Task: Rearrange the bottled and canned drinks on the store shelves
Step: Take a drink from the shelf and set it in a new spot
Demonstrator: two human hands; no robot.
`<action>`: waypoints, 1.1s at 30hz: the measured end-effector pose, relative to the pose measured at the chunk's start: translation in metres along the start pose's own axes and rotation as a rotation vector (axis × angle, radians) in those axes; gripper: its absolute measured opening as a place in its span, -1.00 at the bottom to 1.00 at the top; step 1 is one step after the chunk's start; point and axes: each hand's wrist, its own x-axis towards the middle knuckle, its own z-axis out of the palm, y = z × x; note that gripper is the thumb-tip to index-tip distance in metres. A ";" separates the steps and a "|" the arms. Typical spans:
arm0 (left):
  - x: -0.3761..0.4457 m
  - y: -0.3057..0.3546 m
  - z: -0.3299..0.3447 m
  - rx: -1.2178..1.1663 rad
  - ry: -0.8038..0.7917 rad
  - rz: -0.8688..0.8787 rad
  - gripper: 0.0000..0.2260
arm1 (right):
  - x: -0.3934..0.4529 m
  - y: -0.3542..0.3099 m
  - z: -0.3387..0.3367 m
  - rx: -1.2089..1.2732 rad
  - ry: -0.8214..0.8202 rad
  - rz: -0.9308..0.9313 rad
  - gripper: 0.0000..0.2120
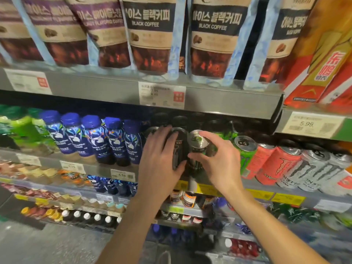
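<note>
While both arms reached up to the middle shelf (266, 184), the left hand (162, 159) gripped a black can (179, 147), its fingers curled around the can's left side and thumb under its front. The right hand (219, 159) held a second black can (198, 147) with a silver top just beside the first, thumb and fingers curled around it. Both cans stood at the shelf's front edge, between blue coffee bottles (106, 140) and a green can (245, 155).
</note>
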 end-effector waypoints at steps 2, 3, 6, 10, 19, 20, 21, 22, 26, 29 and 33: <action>0.004 -0.006 0.001 0.027 -0.052 0.018 -0.38 | 0.002 0.002 0.005 0.007 0.006 0.032 -0.46; 0.006 -0.008 0.002 0.037 -0.067 0.024 -0.39 | 0.004 0.004 0.007 0.011 0.005 0.047 -0.45; 0.007 -0.012 0.004 0.062 -0.064 0.037 -0.44 | 0.005 0.004 0.010 0.012 -0.001 0.091 -0.42; 0.009 -0.017 0.007 0.032 -0.006 0.062 -0.53 | 0.010 0.002 0.008 -0.042 -0.046 0.101 -0.41; 0.020 -0.032 0.009 -0.056 0.013 0.102 -0.71 | 0.015 -0.001 0.004 -0.102 -0.131 0.103 -0.39; 0.020 -0.034 0.009 -0.064 0.008 0.105 -0.73 | 0.014 -0.001 0.005 -0.116 -0.129 0.089 -0.39; 0.021 -0.035 0.009 -0.071 0.000 0.110 -0.75 | 0.012 -0.002 0.005 -0.134 -0.125 0.078 -0.39; 0.022 -0.037 0.008 -0.077 -0.013 0.117 -0.76 | 0.011 -0.002 0.005 -0.151 -0.122 0.075 -0.40; 0.027 -0.040 0.005 -0.103 -0.058 0.156 -0.77 | 0.010 -0.004 0.004 -0.174 -0.123 0.068 -0.42; 0.030 -0.039 0.003 -0.096 -0.097 0.168 -0.74 | 0.008 -0.003 0.004 -0.169 -0.127 0.060 -0.41; 0.031 -0.034 0.004 -0.009 -0.161 0.196 -0.60 | 0.007 0.001 0.006 -0.135 -0.084 0.055 -0.39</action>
